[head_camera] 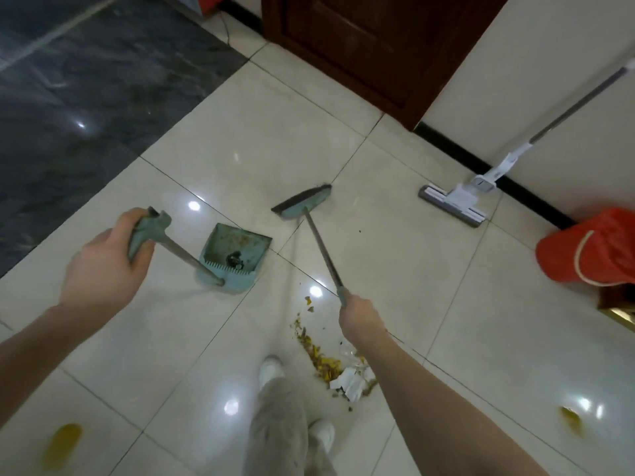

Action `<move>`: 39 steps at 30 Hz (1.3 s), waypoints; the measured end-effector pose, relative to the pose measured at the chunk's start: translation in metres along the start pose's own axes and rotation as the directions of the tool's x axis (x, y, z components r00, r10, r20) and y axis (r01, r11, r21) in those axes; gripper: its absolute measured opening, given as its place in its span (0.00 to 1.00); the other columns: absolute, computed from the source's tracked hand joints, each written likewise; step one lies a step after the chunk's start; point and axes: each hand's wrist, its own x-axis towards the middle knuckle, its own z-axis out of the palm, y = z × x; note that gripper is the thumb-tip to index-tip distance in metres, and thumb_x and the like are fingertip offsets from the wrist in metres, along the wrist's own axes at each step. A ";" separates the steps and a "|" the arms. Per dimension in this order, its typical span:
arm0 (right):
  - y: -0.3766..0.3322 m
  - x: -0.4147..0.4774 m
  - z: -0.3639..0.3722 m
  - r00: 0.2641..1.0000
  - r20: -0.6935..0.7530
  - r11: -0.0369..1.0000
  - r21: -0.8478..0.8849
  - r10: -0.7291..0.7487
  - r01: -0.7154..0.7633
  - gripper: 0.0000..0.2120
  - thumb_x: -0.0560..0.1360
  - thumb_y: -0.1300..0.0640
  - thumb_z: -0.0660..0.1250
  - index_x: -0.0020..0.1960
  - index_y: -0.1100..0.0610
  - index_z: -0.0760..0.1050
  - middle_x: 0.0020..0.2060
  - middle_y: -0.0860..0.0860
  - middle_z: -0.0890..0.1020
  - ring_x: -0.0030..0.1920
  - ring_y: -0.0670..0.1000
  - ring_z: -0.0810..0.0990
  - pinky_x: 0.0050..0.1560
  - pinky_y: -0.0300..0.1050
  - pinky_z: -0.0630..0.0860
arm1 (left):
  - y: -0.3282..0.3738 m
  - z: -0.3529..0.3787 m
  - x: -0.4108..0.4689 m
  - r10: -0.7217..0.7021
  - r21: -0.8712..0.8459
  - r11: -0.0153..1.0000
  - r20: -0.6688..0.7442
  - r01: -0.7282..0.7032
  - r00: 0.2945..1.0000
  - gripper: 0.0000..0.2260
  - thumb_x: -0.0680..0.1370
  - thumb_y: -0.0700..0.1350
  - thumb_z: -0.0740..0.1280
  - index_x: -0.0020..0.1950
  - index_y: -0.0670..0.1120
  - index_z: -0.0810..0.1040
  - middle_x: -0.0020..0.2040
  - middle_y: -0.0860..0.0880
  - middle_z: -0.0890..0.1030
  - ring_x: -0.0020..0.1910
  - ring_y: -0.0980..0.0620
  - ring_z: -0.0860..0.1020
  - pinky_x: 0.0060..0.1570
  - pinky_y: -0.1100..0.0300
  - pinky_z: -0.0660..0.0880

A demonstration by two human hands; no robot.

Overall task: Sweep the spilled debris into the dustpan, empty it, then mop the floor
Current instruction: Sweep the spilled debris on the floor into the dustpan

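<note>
Floor view: left hand point(103, 259) clasps the dustpan point(240, 250) handle, right hand point(360, 321) the broom point(304, 202); debris point(323, 359) beside shoe point(271, 369), bare tiles point(395, 269) reach the wall point(515, 80).

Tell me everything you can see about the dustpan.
The dustpan is pale teal plastic, dirty, with comb teeth along its near edge. A grey metal shaft slants up to a teal grip that the left hand holds. It sits low on the white tile floor, open mouth facing away, holding a dark clump and yellowish crumbs.
</note>
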 end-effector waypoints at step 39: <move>-0.230 0.108 -0.111 0.995 -0.081 0.994 -0.092 -0.060 0.052 0.19 0.80 0.60 0.55 0.66 0.46 0.72 0.49 0.56 0.77 0.49 0.59 0.78 0.46 0.47 0.74 | -0.066 -0.059 0.221 0.260 0.033 0.963 0.143 -0.267 0.955 0.18 0.80 0.48 0.61 0.70 0.52 0.64 0.45 0.42 0.79 0.40 0.36 0.78 0.42 0.43 0.77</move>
